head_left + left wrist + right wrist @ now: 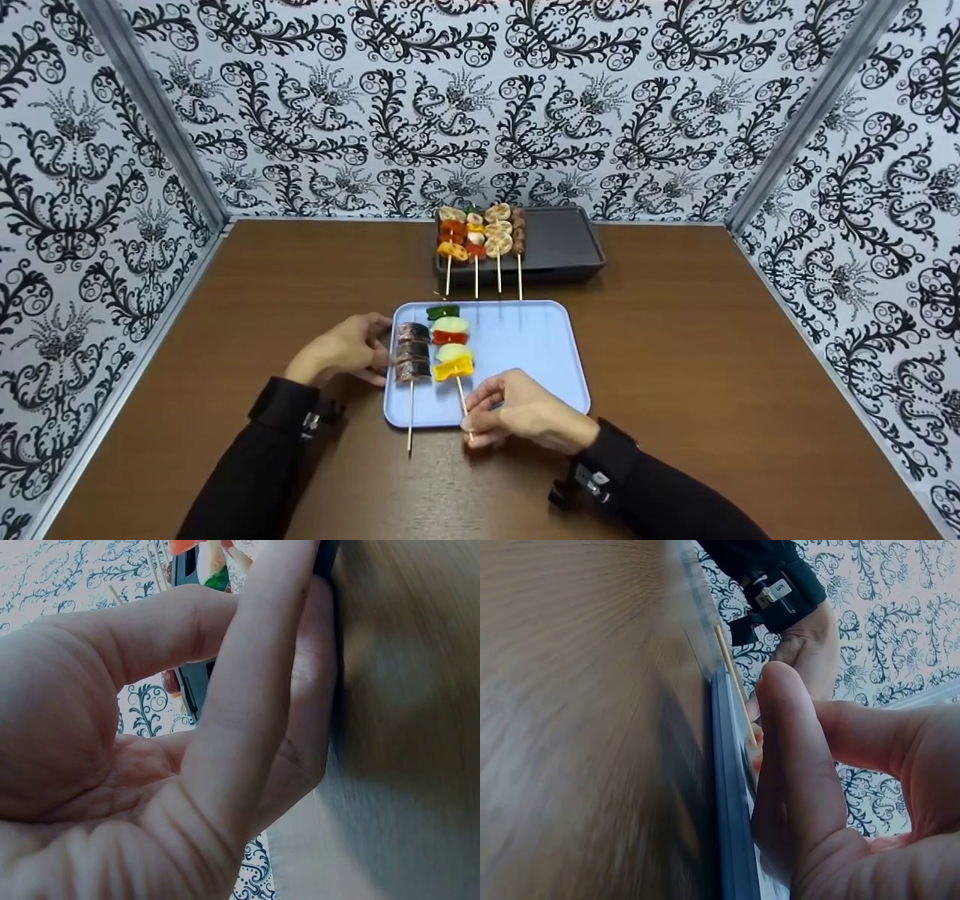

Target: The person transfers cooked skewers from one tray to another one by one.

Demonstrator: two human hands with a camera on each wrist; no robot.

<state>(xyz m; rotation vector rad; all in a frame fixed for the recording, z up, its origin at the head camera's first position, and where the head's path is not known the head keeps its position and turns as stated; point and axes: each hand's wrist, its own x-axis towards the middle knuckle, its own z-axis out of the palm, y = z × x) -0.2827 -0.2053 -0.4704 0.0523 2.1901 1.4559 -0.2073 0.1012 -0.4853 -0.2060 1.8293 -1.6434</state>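
A light blue tray lies on the table, with two skewers side by side on its left part. One skewer carries dark-skinned, fish-like chunks. The other is a vegetable skewer with green, pale, red and yellow pieces. My right hand pinches the lower end of its stick between thumb and fingers, over the tray's near rim. At the tray's left rim, my left hand grips the edge with bent fingers. In the left wrist view the left hand's fingers hide most of the tray.
Behind the tray stands a dark grill plate. Several skewers lie on its left half, their sticks pointing toward me. Patterned panels wall the wooden table at the back and both sides.
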